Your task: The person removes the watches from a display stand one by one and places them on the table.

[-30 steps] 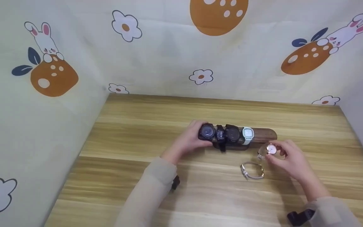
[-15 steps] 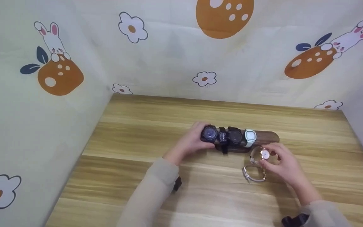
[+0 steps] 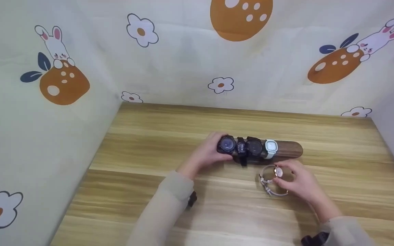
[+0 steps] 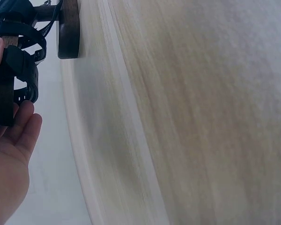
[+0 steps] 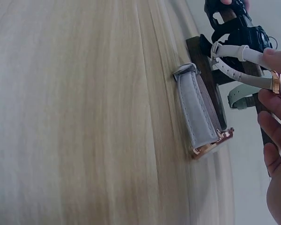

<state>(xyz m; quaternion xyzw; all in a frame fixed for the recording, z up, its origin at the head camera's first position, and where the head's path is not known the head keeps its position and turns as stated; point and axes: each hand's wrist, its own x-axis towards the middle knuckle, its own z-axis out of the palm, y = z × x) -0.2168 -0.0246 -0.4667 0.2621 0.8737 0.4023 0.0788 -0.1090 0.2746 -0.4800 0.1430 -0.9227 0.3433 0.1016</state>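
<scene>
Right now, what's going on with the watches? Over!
Left hand gripping watch stand. Right hand pinching pale-strapped watch. Possibly in the way: loose watch on table.

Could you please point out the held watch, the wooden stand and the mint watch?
Held watch point(image 3: 279, 172), head view: its dial.
Wooden stand point(image 3: 290, 149), head view: the bare end of its bar.
Mint watch point(image 3: 271, 146), head view: its face.

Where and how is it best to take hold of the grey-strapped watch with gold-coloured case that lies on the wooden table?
Probably by its gold-coloured case, pinched across the rim from the right and above: the grey strap stands on edge as a loop, with the case at its right end. The right hand, pinching a similar pale-strapped watch, should be freed first.
</scene>
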